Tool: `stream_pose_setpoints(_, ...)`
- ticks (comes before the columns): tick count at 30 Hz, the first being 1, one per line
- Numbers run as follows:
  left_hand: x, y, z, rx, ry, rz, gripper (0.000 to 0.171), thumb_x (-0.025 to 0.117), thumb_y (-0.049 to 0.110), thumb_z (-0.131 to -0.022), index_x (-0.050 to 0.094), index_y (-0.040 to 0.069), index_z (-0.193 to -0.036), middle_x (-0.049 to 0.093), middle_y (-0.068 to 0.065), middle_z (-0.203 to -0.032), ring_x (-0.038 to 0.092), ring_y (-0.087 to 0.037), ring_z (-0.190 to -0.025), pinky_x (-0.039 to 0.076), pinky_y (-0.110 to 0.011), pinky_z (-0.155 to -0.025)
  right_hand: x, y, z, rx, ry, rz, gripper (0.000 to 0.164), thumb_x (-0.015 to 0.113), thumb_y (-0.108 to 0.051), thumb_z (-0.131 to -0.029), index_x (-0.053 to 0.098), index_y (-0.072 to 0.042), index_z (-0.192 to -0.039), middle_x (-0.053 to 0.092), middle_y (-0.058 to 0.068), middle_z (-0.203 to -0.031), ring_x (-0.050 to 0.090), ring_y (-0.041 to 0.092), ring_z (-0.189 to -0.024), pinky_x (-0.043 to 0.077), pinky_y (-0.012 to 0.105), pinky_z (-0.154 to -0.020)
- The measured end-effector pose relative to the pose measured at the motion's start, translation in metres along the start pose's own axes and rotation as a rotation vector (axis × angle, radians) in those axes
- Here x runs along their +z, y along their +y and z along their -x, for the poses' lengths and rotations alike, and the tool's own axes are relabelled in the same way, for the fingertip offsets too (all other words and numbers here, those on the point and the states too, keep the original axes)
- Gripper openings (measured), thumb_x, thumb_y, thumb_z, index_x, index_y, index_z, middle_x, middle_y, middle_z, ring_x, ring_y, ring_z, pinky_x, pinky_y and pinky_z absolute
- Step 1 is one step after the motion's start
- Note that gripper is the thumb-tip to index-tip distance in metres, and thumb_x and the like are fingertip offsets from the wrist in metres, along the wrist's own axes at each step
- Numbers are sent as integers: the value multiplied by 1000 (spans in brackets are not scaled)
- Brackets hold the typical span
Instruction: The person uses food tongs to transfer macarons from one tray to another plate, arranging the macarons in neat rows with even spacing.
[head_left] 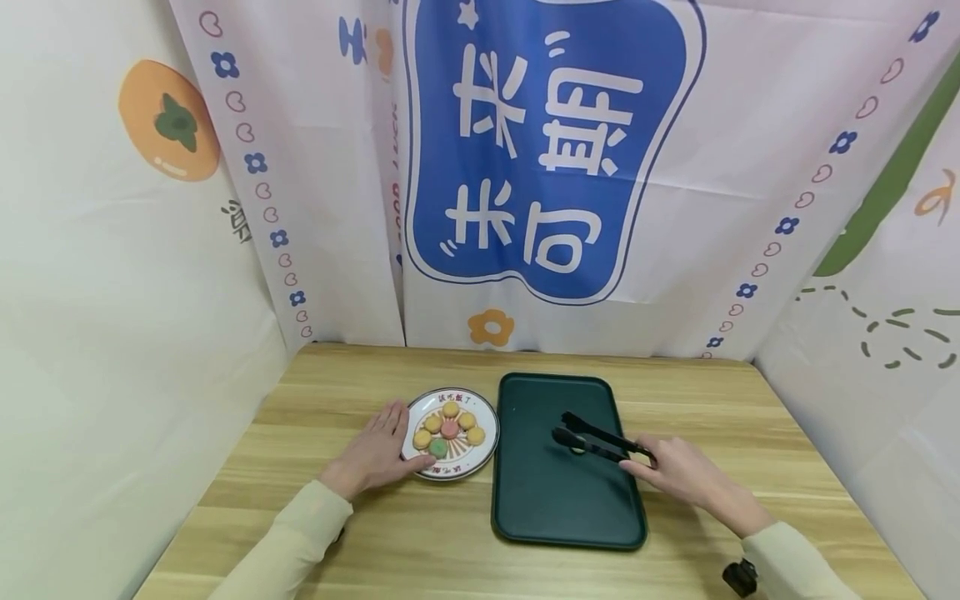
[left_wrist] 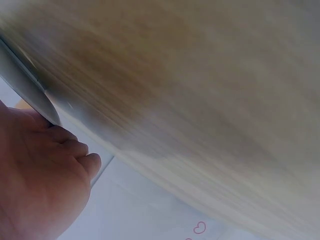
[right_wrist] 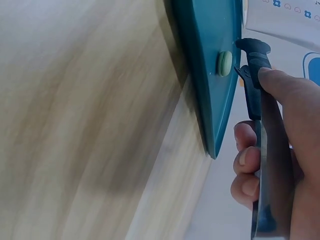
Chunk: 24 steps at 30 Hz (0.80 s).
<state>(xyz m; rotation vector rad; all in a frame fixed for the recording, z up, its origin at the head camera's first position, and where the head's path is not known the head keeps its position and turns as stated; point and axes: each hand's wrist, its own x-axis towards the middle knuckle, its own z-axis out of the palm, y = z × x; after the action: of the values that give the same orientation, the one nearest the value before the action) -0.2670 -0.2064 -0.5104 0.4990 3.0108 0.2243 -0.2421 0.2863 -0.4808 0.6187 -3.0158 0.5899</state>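
A white plate point(head_left: 486, 460) with printed lettering carries several yellow macarons point(head_left: 476, 436), a pink macaron point(head_left: 449, 429) and a green macaron point(head_left: 438, 448). My left hand point(head_left: 378, 450) rests at its left rim, fingers extended along the edge and thumb at the near side. Black tongs point(head_left: 600, 437) are gripped in my right hand point(head_left: 678, 468), the thumb along the upper arm and the fingers curled around the lower one. Their tips stand apart above the dark green tray point(head_left: 562, 508). Close by the tips, a pale green macaron point(right_wrist: 224, 63) lies on the tray.
The tray sits directly right of the plate on a wooden table point(head_left: 397, 542). Printed cloth point(head_left: 337, 208) hangs behind the table's back edge, with white cloth at both sides. A black wrist device point(head_left: 741, 577) shows at the right sleeve.
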Motion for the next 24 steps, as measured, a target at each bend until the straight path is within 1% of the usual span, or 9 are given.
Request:
stream_pose_setpoints(7,0,0,0,12,12,15,109,44,76,-88,21,-10,-151,18,-30,-160,17,-43,-150,20,-53,-123,1,5,6,23,-4,3,34,63,-54,-90,59,-22,-84,39,-13,-53,33,0,-43,30,17,-40)
stream_pose_setpoints(14,2,-1,-1,10,12,17,110,43,77,-87,21,-10,-152,17,-29,-160,17,-42,-150,20,-52,-123,1,7,7,52,-25,-1,34,64,-54,-89,58,-21,-82,42,-11,-55,36,1,-44,32,18,-41)
stream_pose_setpoints(17,1,-1,-1,14,22,15,110,44,76,-88,22,-11,-151,18,-30,-159,17,-43,-150,20,-53,-123,1,8,8,51,-31,10,34,64,-54,-90,57,-21,-82,42,-11,-55,36,1,-45,32,18,-41)
stream_pose_setpoints(24,2,-1,-1,17,23,-9,110,44,77,-87,23,-10,-151,20,-30,-159,19,-43,-149,22,-53,-123,2,10,11,47,-39,48,34,62,-53,-91,57,-22,-80,44,-10,-58,38,2,-48,32,19,-44)
